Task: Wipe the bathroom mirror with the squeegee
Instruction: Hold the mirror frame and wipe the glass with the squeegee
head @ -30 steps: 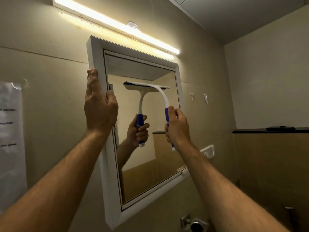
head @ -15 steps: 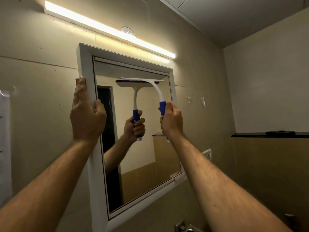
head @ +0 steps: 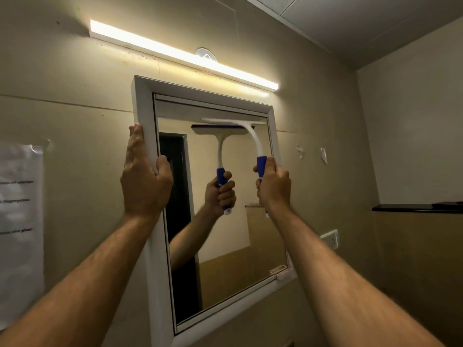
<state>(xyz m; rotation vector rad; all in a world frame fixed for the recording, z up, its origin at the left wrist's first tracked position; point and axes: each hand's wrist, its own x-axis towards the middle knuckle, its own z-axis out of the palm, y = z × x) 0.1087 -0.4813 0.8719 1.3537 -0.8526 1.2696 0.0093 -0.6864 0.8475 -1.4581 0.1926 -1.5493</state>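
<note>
A white-framed bathroom mirror [head: 250,276] hangs on the beige wall ahead of me. My right hand [head: 274,185] grips the blue handle of a white squeegee [head: 251,137], whose blade lies flat against the glass near the mirror's top right. The squeegee and that hand are reflected in the glass just to the left. My left hand [head: 144,177] clasps the mirror's left frame edge, fingers on the outer side and thumb on the front.
A lit tube light [head: 185,56] runs above the mirror. A paper notice [head: 20,221] is taped to the wall at left. A wall socket [head: 330,238] sits right of the mirror, with a dark ledge [head: 413,208] on the right wall.
The squeegee blade has stayed near the top of the glass, shifting slightly toward the right. My left hand has kept its hold on the frame. The camera view has swung left.
</note>
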